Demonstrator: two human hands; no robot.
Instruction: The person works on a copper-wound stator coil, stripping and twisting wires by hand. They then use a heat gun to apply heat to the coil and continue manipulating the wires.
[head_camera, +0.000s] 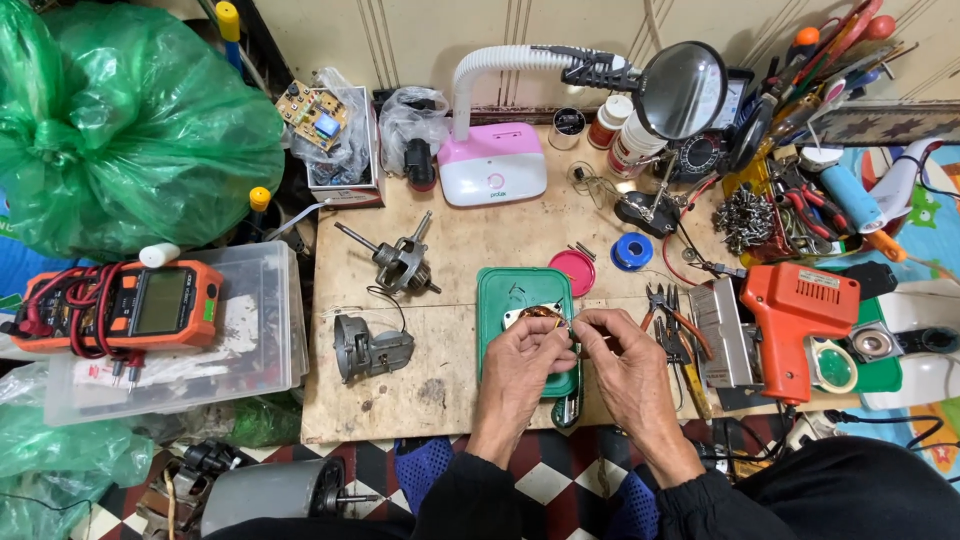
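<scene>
My left hand (520, 355) and my right hand (622, 352) meet over a green plastic tray (500, 290) on the wooden workbench (450, 250). Between the fingertips sits a small motor stator with copper windings (535, 315), and both hands pinch thin wire ends at its right side. My left hand rests on the tray's lower half. My right hand's fingertips touch the winding's wire near the tray's right edge. The lower part of the tray is hidden under my hands.
A motor rotor with shaft (400, 262) and a grey motor housing (368, 350) lie left of the tray. Pliers (665, 310) and an orange soldering gun (795, 320) lie right. A pink-and-white lamp (495, 165), a magnifier (685, 90), a multimeter (130, 305), a green bag (120, 120).
</scene>
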